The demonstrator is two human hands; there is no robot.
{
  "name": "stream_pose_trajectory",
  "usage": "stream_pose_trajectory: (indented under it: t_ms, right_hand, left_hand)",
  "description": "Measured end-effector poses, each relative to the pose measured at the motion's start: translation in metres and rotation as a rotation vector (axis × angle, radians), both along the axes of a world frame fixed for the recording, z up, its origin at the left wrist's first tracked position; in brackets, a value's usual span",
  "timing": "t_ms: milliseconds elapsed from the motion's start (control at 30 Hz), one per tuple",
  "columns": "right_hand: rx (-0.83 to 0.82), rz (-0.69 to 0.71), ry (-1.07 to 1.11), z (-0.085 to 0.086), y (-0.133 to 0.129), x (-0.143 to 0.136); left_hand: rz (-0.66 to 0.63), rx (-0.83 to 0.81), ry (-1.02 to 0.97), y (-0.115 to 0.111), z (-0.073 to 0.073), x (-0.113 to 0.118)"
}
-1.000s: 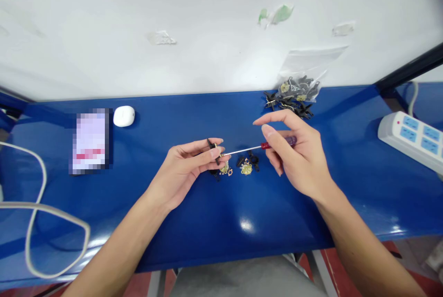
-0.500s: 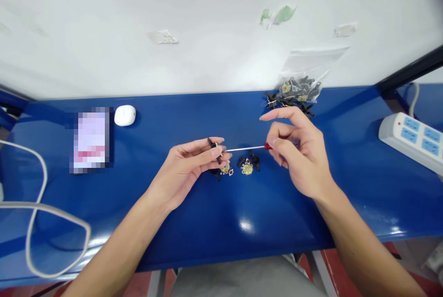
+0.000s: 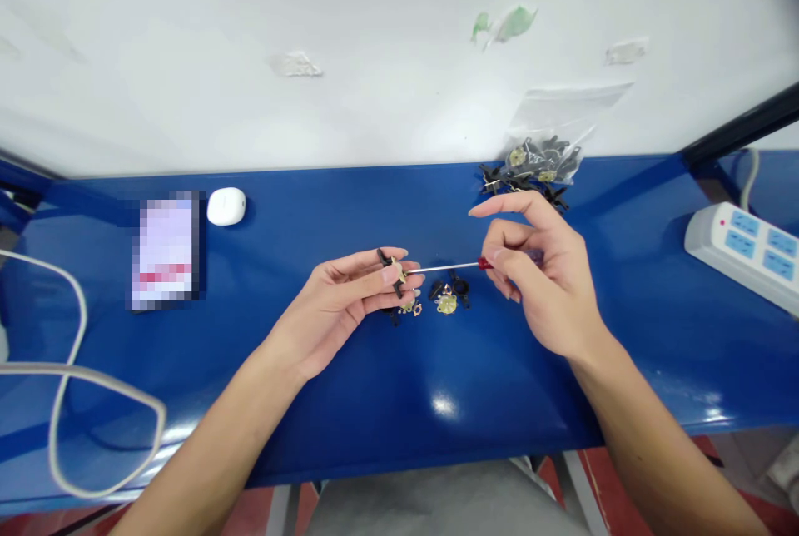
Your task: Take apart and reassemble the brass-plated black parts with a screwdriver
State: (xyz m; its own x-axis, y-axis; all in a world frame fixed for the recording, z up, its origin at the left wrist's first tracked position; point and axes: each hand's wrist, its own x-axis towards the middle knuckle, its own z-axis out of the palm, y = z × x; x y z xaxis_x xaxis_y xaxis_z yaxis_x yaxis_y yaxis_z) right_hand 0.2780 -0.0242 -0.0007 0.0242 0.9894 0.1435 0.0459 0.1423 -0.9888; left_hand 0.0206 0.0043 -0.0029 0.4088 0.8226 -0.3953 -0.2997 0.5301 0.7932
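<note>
My left hand (image 3: 340, 303) pinches a small black part with a brass-coloured plate (image 3: 400, 285) between thumb and fingers. In my right hand (image 3: 540, 286) is a screwdriver (image 3: 483, 263) with a red and dark handle, its index finger raised off the tool. The metal shaft runs level to the left, and its tip meets the brass-coloured side of the part; the exact contact is too small to make out. On the table just below lie a round brass-coloured disc (image 3: 447, 304), a black ring-shaped piece (image 3: 460, 290) and several tiny metal pieces (image 3: 417, 310).
At the back right, a clear plastic bag (image 3: 549, 145) of black and brass parts leans on the wall, with loose black parts (image 3: 499, 181) before it. A power strip (image 3: 742, 249) lies far right. On the left are a blurred-out screen (image 3: 166, 245), a white case (image 3: 226, 206) and a white cable (image 3: 81, 311).
The part in my left hand has turned slightly, so more of its brass-coloured face shows. My right hand and the screwdriver have stayed almost where they were.
</note>
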Motion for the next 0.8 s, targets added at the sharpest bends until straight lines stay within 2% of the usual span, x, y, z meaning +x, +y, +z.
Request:
stream_pose_trajectory:
  t_ms: [167,267,367,467,600,800]
  right_hand:
    - [0.016,-0.075,0.042,0.003,0.001,-0.002]
    - [-0.042,-0.133,0.15,0.005,0.004,-0.001]
    - [-0.114,-0.104,0.28,0.005,0.008,0.003]
    - [-0.131,-0.035,0.31,0.004,0.01,0.005]
    - [-0.147,0.054,0.241,0.003,0.007,0.0]
    - [-0.101,0.158,-0.048,-0.004,-0.005,-0.017]
  left_hand:
    - [0.002,0.006,0.004,0.0,-0.003,-0.001]
    - [0.002,0.01,-0.001,0.0,-0.003,-0.002]
    - [-0.006,0.016,-0.012,-0.001,-0.002,-0.002]
    - [-0.029,0.02,-0.023,-0.001,-0.002,-0.001]
    - [-0.072,0.019,-0.037,0.0,-0.003,0.0]
    - [-0.109,0.025,-0.034,-0.002,-0.002,0.0]
